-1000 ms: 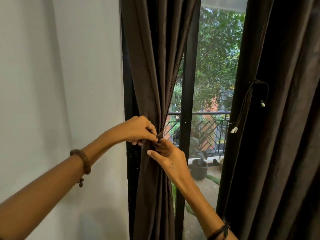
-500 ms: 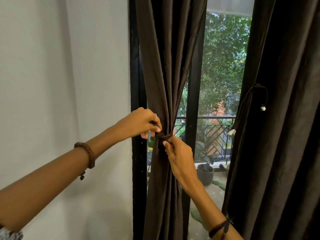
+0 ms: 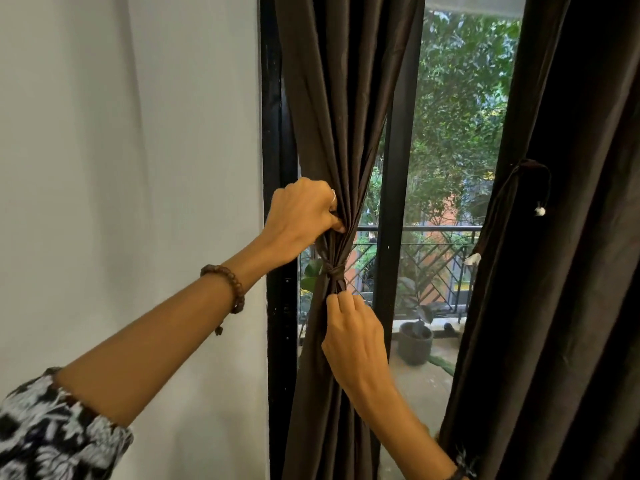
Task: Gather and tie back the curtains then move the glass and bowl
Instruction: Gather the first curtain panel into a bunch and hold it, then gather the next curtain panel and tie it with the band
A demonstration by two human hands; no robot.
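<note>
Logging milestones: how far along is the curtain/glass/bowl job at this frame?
Done: left curtain is gathered, with a tie knotted round it. In hand: left hand grips the folds above the knot; right hand pinches the tie's end below it. Left: right curtain hangs loose, its cord dangling. Glass and bowl not in view.

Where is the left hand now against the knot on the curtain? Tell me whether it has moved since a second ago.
Yes. The left hand has moved up: it was level with the knot and now grips the left curtain folds above it.
</note>
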